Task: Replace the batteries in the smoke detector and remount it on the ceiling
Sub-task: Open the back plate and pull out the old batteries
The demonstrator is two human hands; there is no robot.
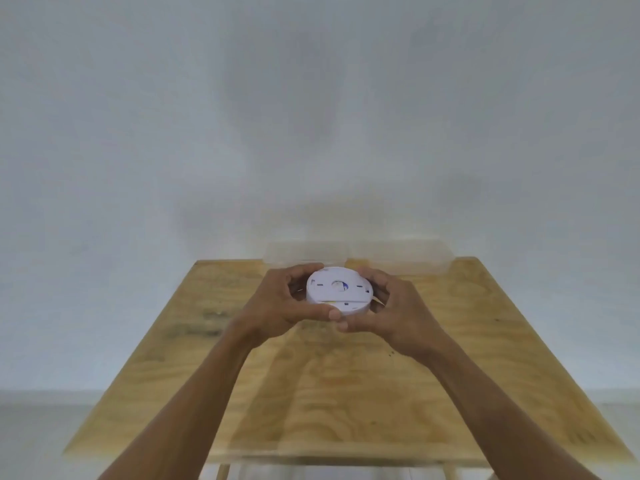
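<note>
The left hand (277,303) curls around the left edge of the smoke detector (339,289), fingers wrapped over its far rim and the thumb pressed along the near side. The detector is a white round disc, held between both hands above the far half of the wooden worktop (346,393), with its flat back face turned up toward the camera; that face shows a round centre opening and a few small slots, though the blur hides finer detail. The right hand (394,310) grips the right edge in the same way, its thumb meeting the left thumb just beneath the disc's near rim. Behind the hands, at the worktop's far edge against the pale wall (311,116), sits a clear plastic container (398,258), well apart from the detector.
</note>
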